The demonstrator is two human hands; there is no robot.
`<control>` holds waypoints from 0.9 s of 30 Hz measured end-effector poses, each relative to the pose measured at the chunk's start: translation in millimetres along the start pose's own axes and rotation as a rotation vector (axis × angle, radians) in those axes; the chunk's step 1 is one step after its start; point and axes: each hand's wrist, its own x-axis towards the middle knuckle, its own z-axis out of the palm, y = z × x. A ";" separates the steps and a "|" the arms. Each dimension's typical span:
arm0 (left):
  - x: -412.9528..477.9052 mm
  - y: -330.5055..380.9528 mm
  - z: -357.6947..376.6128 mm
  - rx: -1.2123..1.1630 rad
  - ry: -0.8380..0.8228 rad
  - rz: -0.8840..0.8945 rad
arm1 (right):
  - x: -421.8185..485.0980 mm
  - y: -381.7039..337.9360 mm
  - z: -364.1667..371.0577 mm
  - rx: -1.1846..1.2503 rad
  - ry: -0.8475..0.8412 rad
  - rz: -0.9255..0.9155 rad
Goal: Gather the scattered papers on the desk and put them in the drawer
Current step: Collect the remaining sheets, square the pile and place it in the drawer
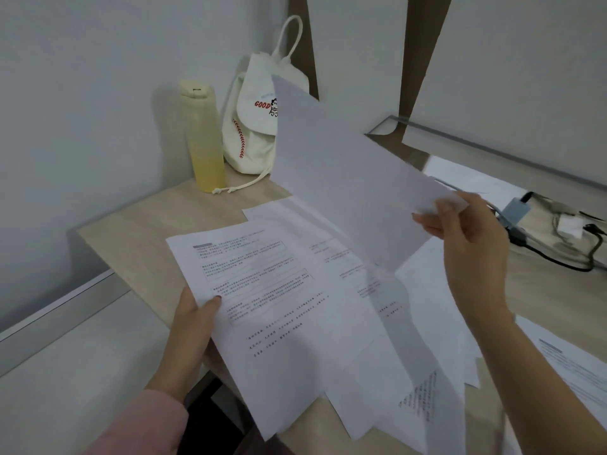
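My left hand [193, 326] grips the left edge of a loose stack of printed papers [279, 307], held over the light wooden desk [131, 238]. The top page carries boxed text. My right hand [469, 241] pinches the right corner of a blank white sheet [341, 165], lifted and tilted above the stack. More sheets fan out beneath, toward the desk's front edge [410, 405]. Another printed paper [574, 366] lies flat at the far right. No drawer is visible.
A yellow bottle [203, 139] and a white drawstring bag [256, 119] stand at the back of the desk by the wall. Black cables and a grey adapter [519, 208] lie at the right. A white surface [65, 372] sits lower left.
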 end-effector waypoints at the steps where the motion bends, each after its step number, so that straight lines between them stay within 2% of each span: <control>1: -1.3 0.2 2.1 -0.013 -0.015 0.001 | -9.8 -4.5 -2.3 -0.029 -0.032 -0.036; 5: -4.0 -3.0 5.7 -0.062 -0.056 -0.005 | -53.2 10.0 -2.8 -0.223 -0.240 -0.064; 8: -6.8 -9.2 7.1 -0.101 -0.065 -0.036 | -86.0 34.8 3.6 -0.265 -0.361 -0.005; 11: -8.3 -15.8 6.4 -0.149 -0.075 -0.066 | -111.3 49.2 9.7 -0.243 -0.462 0.110; 15: -11.5 -13.6 8.4 -0.173 -0.104 -0.050 | -130.3 52.9 15.0 -0.209 -0.575 0.171; 21: -15.7 -12.6 8.7 -0.099 -0.159 0.017 | -138.6 42.7 19.0 -0.108 -0.689 0.259; 25: -15.1 -13.9 11.7 -0.069 -0.115 0.040 | -138.7 31.8 19.2 -0.048 -0.835 0.358; 27: -15.1 -14.0 12.7 -0.045 -0.098 0.053 | -131.1 27.8 15.5 -0.031 -0.831 0.380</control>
